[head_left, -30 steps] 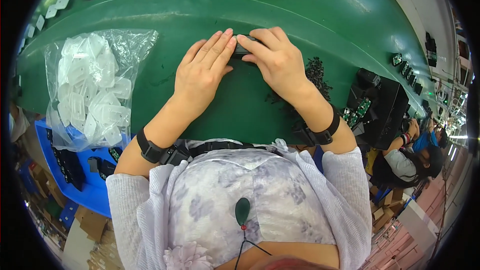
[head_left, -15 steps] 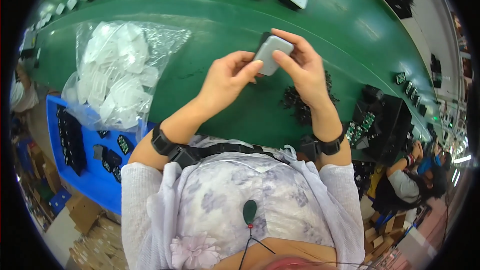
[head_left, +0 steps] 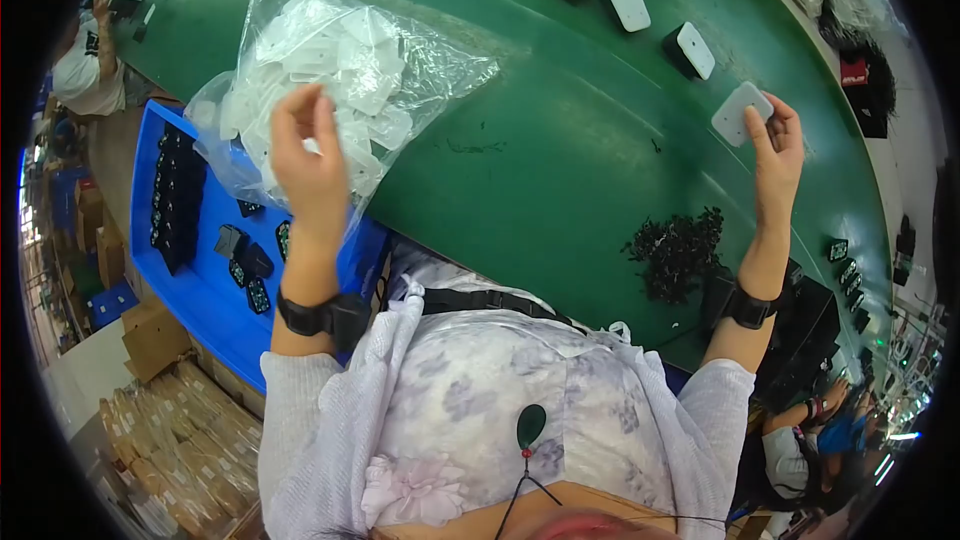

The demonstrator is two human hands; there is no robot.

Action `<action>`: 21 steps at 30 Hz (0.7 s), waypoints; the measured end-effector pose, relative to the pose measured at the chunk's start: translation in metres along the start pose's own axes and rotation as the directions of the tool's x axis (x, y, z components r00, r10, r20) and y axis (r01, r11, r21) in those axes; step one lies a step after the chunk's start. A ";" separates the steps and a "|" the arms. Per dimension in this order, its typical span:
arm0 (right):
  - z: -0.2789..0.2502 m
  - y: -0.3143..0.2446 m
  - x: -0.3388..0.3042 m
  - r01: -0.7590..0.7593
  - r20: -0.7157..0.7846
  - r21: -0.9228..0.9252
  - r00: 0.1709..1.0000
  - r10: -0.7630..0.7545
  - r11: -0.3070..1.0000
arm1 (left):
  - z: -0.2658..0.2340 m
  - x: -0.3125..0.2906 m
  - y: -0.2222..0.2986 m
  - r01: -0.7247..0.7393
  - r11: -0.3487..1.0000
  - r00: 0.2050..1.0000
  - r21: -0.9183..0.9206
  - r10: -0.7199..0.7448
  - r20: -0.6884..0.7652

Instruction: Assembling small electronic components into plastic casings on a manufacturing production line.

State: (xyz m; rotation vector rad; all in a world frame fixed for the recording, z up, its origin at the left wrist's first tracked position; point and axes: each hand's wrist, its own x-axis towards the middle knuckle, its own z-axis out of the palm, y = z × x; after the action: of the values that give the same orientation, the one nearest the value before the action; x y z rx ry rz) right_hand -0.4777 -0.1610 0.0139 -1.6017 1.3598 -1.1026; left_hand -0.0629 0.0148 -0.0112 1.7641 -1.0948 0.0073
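The right grip [head_left: 778,152] pinches the pale case [head_left: 732,120] between thumb and fingers, at the tabletop's [head_left: 520,190] right side; the left grip [head_left: 310,162], seemingly apart, has since released it, now above bagged plates [head_left: 345,48].

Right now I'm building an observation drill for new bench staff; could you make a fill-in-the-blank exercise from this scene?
1. The right hand holds a rounded piece whose visible face is ____.
2. In the picture, the left hand overlaps a bag of ____ plastic.
3. The heap of small black parts lies nearer the ____ hand.
4. The tray at the person's left is ____.

Missing words: white; clear; right; blue.
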 end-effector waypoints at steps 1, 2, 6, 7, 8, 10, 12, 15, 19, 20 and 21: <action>-0.005 0.003 0.004 -0.034 0.003 0.029 0.999 0.034 0.999 | -0.009 0.007 -0.010 0.001 1.000 1.000 0.007 -0.001 -0.009; -0.006 0.004 0.007 -0.048 -0.003 0.074 0.999 0.049 0.996 | -0.015 0.014 -0.023 0.037 0.992 0.999 0.118 -0.038 0.006; -0.009 0.003 0.006 -0.020 -0.051 0.065 0.998 0.023 0.998 | -0.022 0.034 -0.040 -0.017 0.948 0.999 0.316 0.004 0.042; -0.006 0.000 0.003 0.002 -0.043 0.095 0.999 0.003 0.995 | -0.022 0.040 -0.046 -0.020 0.953 0.999 0.301 0.006 0.049; -0.006 -0.003 0.000 0.021 -0.040 0.123 0.999 -0.016 0.992 | -0.021 0.047 -0.052 -0.112 0.925 0.993 0.362 0.091 0.074; 0.012 -0.015 -0.011 0.026 -0.041 0.190 0.999 -0.018 0.981 | -0.022 0.060 -0.064 -0.216 0.877 0.976 0.429 0.183 0.116; 0.028 -0.025 -0.026 0.003 0.018 0.296 1.000 -0.009 0.955 | -0.014 0.062 -0.034 -0.255 0.908 0.966 0.334 0.227 0.121; 0.060 -0.040 -0.051 -0.103 0.134 0.537 0.990 0.036 0.838 | 0.006 0.027 0.027 -0.041 0.974 0.961 -0.223 0.100 0.257; 0.087 -0.060 -0.083 -0.208 0.196 0.626 0.975 0.107 0.752 | 0.068 -0.019 0.118 0.221 0.893 0.630 -0.392 0.176 0.756; 0.093 -0.060 -0.089 -0.207 0.186 0.618 0.976 0.114 0.759 | 0.084 -0.028 0.125 0.182 0.878 0.609 -0.443 0.253 0.752; 0.097 -0.060 -0.096 -0.203 0.179 0.613 0.977 0.116 0.764 | 0.093 -0.037 0.125 0.121 0.884 0.647 -0.451 0.275 0.712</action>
State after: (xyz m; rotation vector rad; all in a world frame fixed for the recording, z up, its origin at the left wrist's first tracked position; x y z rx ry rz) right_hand -0.3724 -0.0556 0.0218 -1.0168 0.8769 -1.1627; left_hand -0.2108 -0.0394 0.0188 1.2546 -1.6062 -0.9702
